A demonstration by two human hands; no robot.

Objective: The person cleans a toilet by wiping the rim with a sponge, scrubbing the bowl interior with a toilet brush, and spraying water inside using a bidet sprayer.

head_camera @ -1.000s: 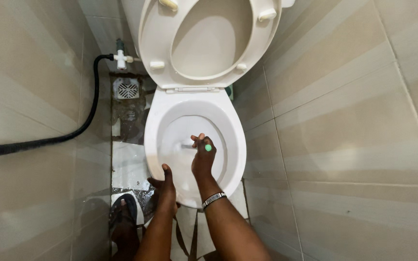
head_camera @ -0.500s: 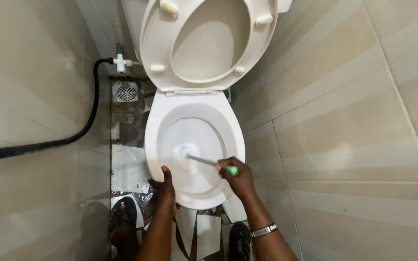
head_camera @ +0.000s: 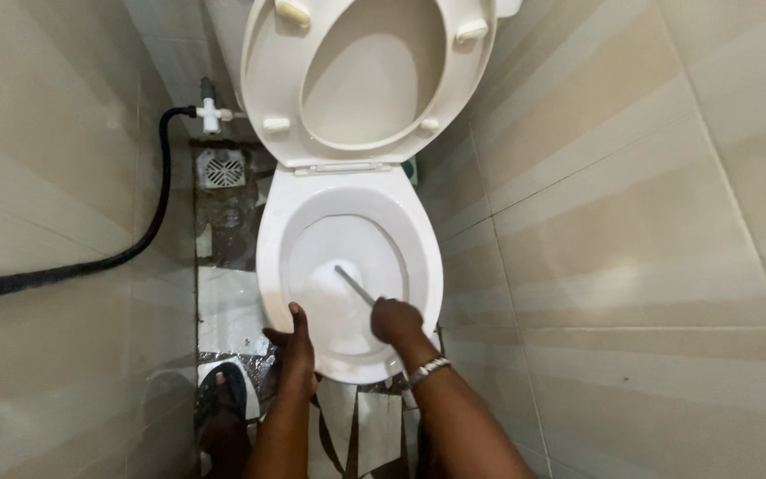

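Nearest to me, my foot in a dark sandal stands on the patterned floor at the lower left, beside the base of the toilet bowl. My left hand lies on the near left edge of the bowl rim, fingers spread flat and holding nothing; I judge it is there to brace me as I lean over. My right hand, with a metal wristband just behind it, is closed in a fist round the handle end of a toilet brush at the near right edge of the rim. The thin shaft slants up and left from that fist into the bowl, and the pale brush head seems to sit low against the white inner wall, though it blends in too well for me to be sure. Beyond the bowl, the seat and lid stand raised against the tank, which leaves the rim open. At the far left of the floor are a drain grate and a black hose running from a wall valve.
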